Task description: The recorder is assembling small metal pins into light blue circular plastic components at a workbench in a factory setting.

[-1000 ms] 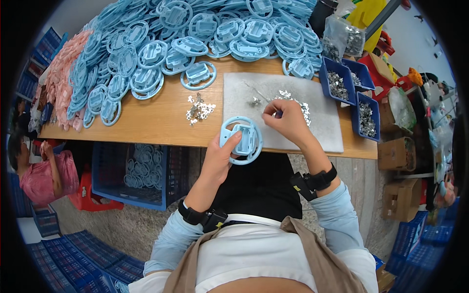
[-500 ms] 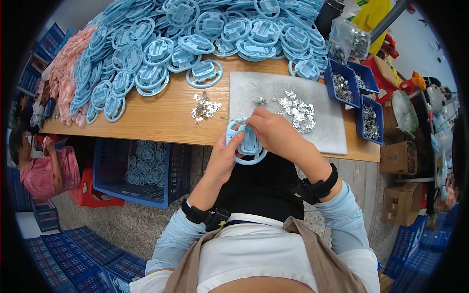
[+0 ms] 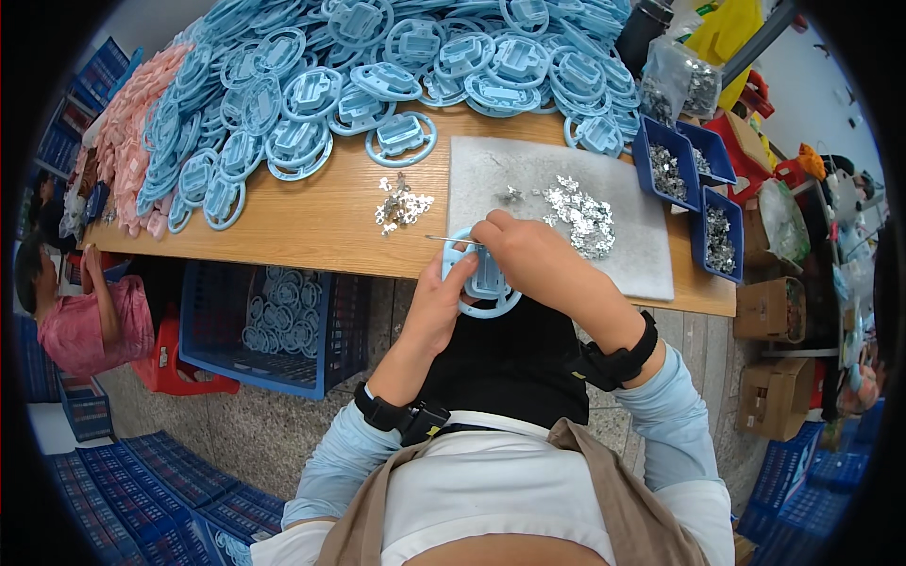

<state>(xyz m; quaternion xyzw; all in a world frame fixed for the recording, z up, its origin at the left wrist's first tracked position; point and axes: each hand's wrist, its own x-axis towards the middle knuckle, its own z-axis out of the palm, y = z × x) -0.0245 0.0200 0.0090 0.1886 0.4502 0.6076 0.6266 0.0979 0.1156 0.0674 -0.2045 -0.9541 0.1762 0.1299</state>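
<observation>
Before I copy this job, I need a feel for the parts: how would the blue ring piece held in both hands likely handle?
The blue ring piece looks like stiff moulded plastic, since it keeps its shape between the left hand and right hand. Its open frame suggests it is light. Being flat, it would probably slide rather than roll.

Three small blue bins (image 3: 703,189) of metal bits on the counter (image 3: 311,222), one grey mat (image 3: 623,250), one blue crate (image 3: 274,330) underneath, two cardboard boxes (image 3: 774,358) stacked by the side. Blue rings: way too many to count.
</observation>
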